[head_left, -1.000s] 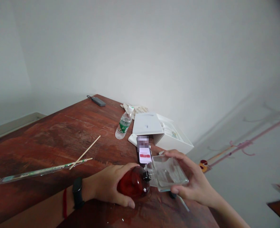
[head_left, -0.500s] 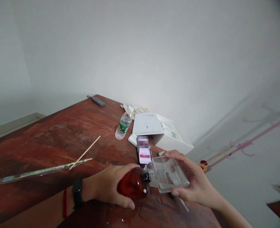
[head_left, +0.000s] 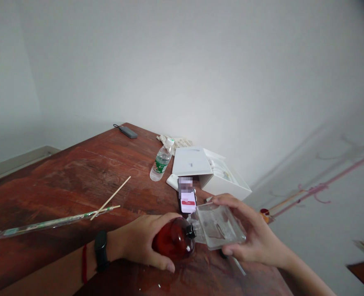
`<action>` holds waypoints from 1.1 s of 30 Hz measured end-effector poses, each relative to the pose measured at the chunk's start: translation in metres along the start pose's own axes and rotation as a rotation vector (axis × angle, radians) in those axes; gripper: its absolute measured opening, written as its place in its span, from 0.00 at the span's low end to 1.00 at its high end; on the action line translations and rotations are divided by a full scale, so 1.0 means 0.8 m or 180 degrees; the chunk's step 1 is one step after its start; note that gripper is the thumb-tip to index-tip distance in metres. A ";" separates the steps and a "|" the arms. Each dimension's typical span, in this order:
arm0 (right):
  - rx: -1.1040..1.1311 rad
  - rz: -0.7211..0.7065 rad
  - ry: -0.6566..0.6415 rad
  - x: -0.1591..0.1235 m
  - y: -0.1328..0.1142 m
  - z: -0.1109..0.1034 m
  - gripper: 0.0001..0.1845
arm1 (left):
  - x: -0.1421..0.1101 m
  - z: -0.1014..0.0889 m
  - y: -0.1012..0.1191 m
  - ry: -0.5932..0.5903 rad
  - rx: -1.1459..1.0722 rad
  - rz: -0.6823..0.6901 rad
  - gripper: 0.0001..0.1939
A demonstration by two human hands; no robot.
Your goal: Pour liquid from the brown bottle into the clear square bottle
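My left hand (head_left: 140,242) is wrapped round a dark red bottle (head_left: 173,239) that lies on its side on the wooden table (head_left: 77,176), its black neck pointing right. My right hand (head_left: 256,238) grips a clear square plastic dish (head_left: 220,225), tilted with one corner against the bottle's mouth. A little clear liquid and a dark streak show inside the dish. Wet patches shine on the table under the bottle.
A phone (head_left: 187,198) with a lit screen lies just behind the dish. Farther back stand a water bottle (head_left: 161,160), an open white box (head_left: 209,170), a cloth (head_left: 177,142) and a grey device (head_left: 128,131). Wooden sticks (head_left: 109,199) and a long plastic sleeve (head_left: 46,224) lie at the left.
The dish has tipped slightly more toward the bottle's mouth and my right hand has shifted a little. My left hand and the bottle have stayed put.
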State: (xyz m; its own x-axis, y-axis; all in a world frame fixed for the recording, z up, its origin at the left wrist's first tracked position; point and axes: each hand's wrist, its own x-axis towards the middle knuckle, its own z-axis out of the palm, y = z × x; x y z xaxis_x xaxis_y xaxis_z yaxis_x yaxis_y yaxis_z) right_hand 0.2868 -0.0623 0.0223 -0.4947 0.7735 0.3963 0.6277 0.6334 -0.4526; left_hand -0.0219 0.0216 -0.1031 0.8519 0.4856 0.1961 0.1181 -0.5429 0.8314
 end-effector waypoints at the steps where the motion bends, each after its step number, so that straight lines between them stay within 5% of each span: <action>1: 0.0006 0.0008 -0.0030 0.001 0.000 -0.001 0.42 | 0.000 0.000 -0.001 0.0011 -0.0001 0.0008 0.54; 33: -0.0005 -0.0302 -0.0580 0.052 -0.036 -0.016 0.46 | -0.003 -0.008 0.000 0.0050 0.0077 0.0090 0.54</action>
State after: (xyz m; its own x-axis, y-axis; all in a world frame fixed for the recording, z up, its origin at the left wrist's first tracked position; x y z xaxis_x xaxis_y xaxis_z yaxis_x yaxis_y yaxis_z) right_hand 0.2560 -0.0483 0.0620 -0.6522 0.7021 0.2858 0.5740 0.7036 -0.4188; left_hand -0.0268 0.0247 -0.1000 0.8470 0.4803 0.2277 0.1065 -0.5730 0.8126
